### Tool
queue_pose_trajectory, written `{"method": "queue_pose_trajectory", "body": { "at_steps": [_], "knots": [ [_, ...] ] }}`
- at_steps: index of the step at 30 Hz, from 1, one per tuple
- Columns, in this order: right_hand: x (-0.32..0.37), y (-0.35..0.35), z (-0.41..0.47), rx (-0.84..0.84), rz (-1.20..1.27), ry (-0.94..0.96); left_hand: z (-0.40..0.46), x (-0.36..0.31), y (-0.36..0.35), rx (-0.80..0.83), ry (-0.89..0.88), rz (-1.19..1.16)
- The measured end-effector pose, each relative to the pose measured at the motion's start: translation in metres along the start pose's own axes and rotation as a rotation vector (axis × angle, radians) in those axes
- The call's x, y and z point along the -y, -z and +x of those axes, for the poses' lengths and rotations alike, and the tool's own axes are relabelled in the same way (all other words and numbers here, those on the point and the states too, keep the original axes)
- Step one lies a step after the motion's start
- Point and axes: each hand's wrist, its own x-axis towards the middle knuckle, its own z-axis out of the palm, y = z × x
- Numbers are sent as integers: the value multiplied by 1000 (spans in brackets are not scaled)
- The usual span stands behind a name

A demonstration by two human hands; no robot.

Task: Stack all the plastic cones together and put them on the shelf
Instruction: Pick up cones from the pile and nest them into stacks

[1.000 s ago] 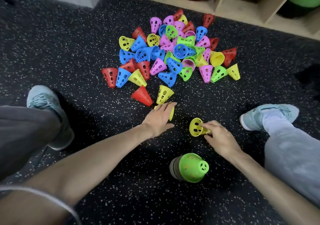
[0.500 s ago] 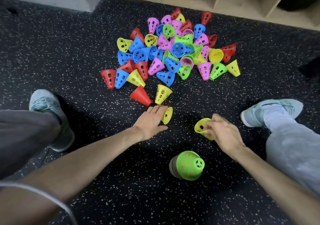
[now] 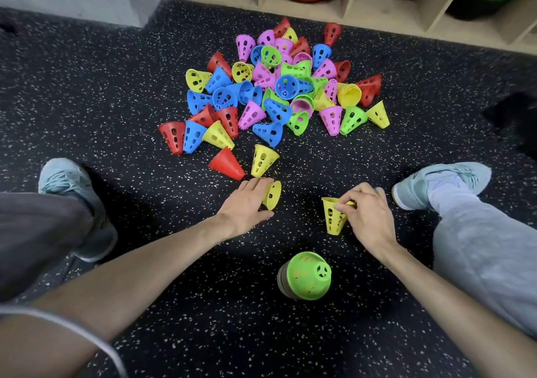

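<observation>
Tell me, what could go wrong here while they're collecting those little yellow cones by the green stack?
The right hand pinches a yellow cone only at its rim, so it might slip and drop. The left hand reaches over another yellow cone lying on its side, which could roll away. The green-topped stack stands between the forearms, so an arm might knock it over.

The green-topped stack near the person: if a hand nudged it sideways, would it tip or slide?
The green-topped stack stands upright on its wide end, so it probably resists tipping. The thin, holed plastic suggests it is light, so a nudge would likely slide it across the speckled floor, though that may grip.
</observation>
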Motion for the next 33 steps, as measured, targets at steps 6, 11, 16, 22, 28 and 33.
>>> {"method": "queue_pose_trajectory", "body": {
  "at_steps": [6,11,16,22,28,33],
  "knots": [
    [6,-5,12,-24,159,-86,1,2,5,-44,22,-58],
    [27,-8,33,-75,280,-168,4,12,14,-96,85,-96],
    [49,-16,51,-121,355,-159,6,19,21,-205,120,-126],
    [68,-22,82,-142,520,-189,27,22,41,-290,123,-120],
    [84,-29,120,-142,660,-244,62,25,63,-305,133,-143],
    [89,-41,151,-125,588,-214,93,30,71,-356,169,-255]
  ]
}}
